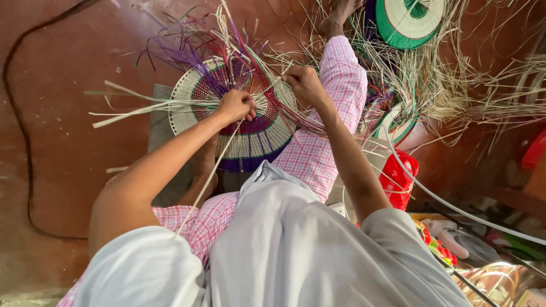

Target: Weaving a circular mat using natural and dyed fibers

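We see the left hand [235, 106] curled shut, its fingers pinching a bundle of flat pale strips [142, 108] that fan out to the left. The right hand [305, 84] is clenched too, gripping thin strands at the upper right rim of the woven disc [250, 136]. The disc lies between the two hands, propped over the lap — round, tightly plaited, ribbed in rings of cream, maroon and deep purple, with a cream openwork border on its left side. From its top edge loose purple and green strands [187, 51] spray upward, stiff and unwoven.

Further out, one long pale strip [207, 182] runs slack from the left hand down toward the knee. The pink checked trousers [330, 136] stretch away under the right forearm. Beyond the leg sits a finished green-and-white woven disc [409, 20], amid a dense tangle of straw-coloured fibres [455, 85]. A red plastic container [398, 176] stands just beside the right elbow, crowding that side.

To the left the smooth red-brown floor [57, 113] lies open — only a dark cable [17, 113] loops across it.
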